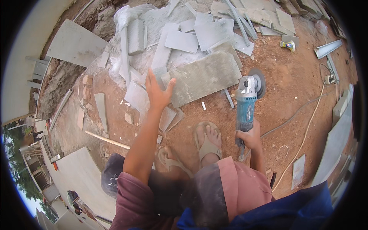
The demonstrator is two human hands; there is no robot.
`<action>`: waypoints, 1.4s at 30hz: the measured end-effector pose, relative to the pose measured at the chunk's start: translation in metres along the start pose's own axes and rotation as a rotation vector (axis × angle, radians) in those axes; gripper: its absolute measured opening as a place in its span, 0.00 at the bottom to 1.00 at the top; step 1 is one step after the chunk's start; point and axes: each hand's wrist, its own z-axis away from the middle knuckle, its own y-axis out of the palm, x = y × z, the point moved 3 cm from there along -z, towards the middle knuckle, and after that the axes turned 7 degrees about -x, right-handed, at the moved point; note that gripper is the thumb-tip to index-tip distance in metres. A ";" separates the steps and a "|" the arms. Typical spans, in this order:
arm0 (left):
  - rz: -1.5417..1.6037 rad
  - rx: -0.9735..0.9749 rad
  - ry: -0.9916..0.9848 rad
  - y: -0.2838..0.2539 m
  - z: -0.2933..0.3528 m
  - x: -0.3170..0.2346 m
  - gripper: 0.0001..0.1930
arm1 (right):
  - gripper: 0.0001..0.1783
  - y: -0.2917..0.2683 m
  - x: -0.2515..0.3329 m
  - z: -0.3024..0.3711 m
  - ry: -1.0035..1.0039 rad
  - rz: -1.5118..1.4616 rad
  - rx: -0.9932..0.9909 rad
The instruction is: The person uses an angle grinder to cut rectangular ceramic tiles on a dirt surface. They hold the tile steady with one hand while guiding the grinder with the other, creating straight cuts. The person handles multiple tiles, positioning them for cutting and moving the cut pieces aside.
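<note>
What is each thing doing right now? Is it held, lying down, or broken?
Left hand: open, fingers spread, at the edge of the big slab.
Right hand: closed around the grinder's handle.
Angle grinder: held, disc end pointing away, near the ground.
Big grey stone slab: lying flat on the pile.
Small stone pieces: broken, scattered on dirt.

The stone slab (203, 76) lies on the ground before the feet (207, 140), angle grinder (246, 103) to its right.

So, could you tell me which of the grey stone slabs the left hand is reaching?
The large greenish-grey slab beside the angle grinder; the left hand spreads over its near corner.
</note>
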 end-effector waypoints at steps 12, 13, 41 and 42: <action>0.017 -0.004 -0.580 0.018 0.114 -0.044 0.26 | 0.27 0.014 0.007 0.005 0.049 -0.003 0.011; 0.024 0.035 -0.640 0.021 0.112 -0.046 0.24 | 0.27 0.013 0.005 0.004 0.026 0.015 0.021; -0.215 0.339 0.009 0.003 0.041 -0.103 0.53 | 0.28 0.033 0.040 -0.024 -0.101 0.188 0.017; -0.207 0.373 0.065 0.008 0.037 -0.101 0.53 | 0.28 0.040 0.047 -0.030 -0.127 0.169 0.027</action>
